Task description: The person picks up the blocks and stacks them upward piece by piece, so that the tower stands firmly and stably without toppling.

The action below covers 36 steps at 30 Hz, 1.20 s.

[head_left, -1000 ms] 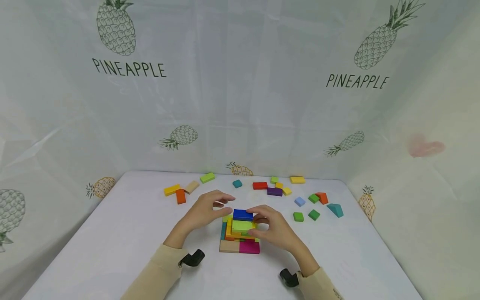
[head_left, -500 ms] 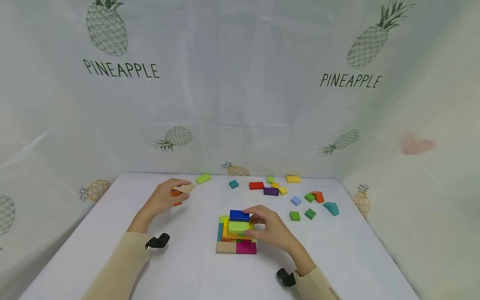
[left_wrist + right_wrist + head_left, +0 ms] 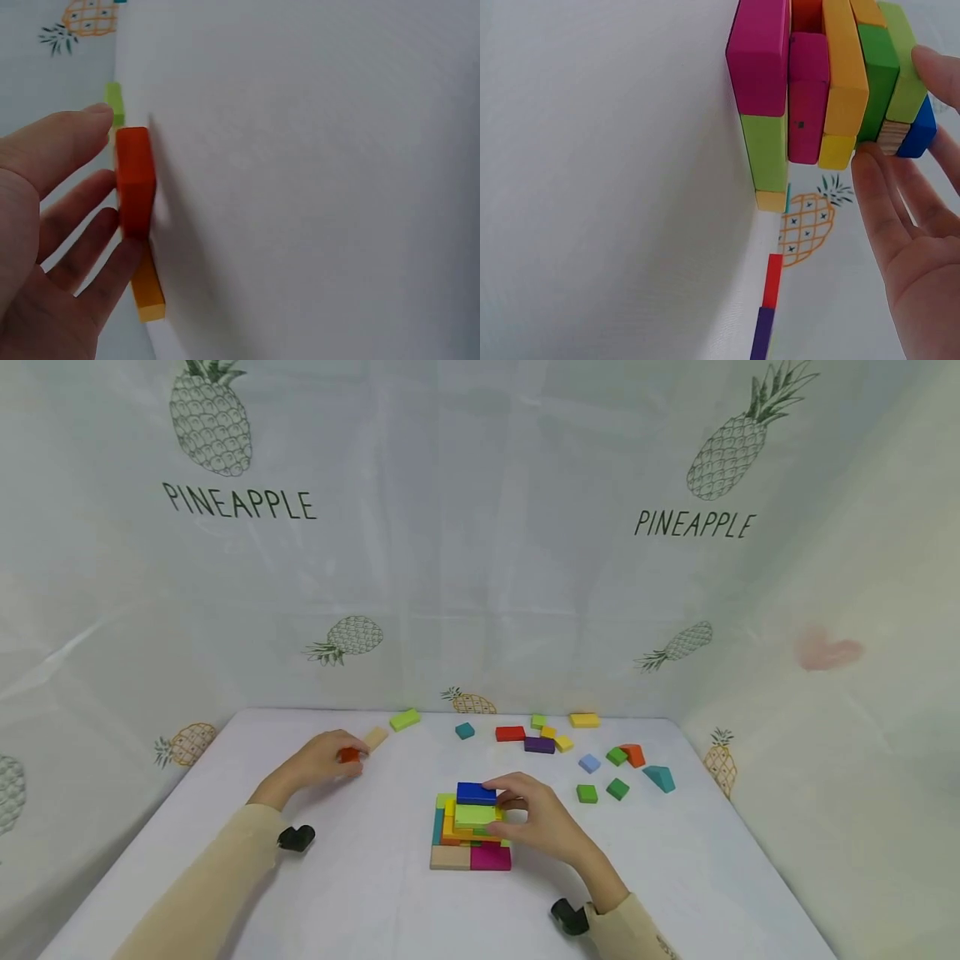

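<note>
My left hand is over an orange-red block at the left back of the table. In the left wrist view its fingers reach the block's side and one end, while the thumb lies a little apart from it. My right hand rests its fingertips against the right side of a stepped stack of coloured wooden blocks at the middle. The thumb touches a light green block in the upper layers, and other fingers lie by the green block and the blue block on top.
Beside the left hand lie a tan block, a light green block and a yellow-orange block. Red, purple, yellow and green blocks are scattered at the back right, with a teal wedge. A pineapple-print sheet hangs behind.
My left hand has moved from beside the stack out to the back left and down around the orange-red block. The right hand stays at the stack, and the blocks there have not shifted.
</note>
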Tool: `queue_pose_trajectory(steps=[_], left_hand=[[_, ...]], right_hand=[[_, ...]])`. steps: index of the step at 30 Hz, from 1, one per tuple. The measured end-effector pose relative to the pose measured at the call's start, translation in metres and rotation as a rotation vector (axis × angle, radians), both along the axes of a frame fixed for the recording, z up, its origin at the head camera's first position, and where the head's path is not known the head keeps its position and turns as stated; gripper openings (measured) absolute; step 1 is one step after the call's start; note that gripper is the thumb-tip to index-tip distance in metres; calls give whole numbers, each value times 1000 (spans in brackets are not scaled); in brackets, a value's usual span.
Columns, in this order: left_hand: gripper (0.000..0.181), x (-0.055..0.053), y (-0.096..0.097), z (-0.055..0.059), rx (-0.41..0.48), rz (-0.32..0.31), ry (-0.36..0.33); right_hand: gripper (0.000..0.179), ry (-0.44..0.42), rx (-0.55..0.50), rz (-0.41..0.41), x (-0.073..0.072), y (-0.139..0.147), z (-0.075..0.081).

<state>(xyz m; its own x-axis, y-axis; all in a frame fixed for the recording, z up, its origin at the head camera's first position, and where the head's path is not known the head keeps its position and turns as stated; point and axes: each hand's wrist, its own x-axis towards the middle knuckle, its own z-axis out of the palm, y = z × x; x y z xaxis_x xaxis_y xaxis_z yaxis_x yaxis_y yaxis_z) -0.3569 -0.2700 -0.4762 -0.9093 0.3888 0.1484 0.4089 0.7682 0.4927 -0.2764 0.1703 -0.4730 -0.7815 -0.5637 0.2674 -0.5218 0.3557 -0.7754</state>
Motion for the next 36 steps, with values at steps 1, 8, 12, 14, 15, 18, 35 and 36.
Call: queue_pose_trajectory(steps=[1, 8, 12, 14, 15, 18, 35, 36], left_hand=[[31, 0, -1, -1, -4, -3, 0], [28, 3, -3, 1, -39, -45, 67], [27, 4, -7, 1, -59, -59, 76], [28, 5, -9, 2, -75, -68, 78], [28, 6, -10, 2, -85, -70, 78], [31, 9, -11, 4, -98, -81, 59], [31, 23, -15, -1, -72, -47, -18], [31, 24, -15, -2, -66, -41, -21]], right_hand=[[56, -5, 1, -1, 0, 0, 0], [56, -18, 12, -14, 1, -1, 3], [56, -1, 4, -1, 0, -1, 2], [56, 6, 3, 2, -1, -1, 1], [56, 3, 4, 1, -1, -1, 0], [56, -4, 9, -3, -2, -1, 0], [54, -9, -1, -4, -2, 0, -2], [54, -7, -1, -2, -2, 0, -2]])
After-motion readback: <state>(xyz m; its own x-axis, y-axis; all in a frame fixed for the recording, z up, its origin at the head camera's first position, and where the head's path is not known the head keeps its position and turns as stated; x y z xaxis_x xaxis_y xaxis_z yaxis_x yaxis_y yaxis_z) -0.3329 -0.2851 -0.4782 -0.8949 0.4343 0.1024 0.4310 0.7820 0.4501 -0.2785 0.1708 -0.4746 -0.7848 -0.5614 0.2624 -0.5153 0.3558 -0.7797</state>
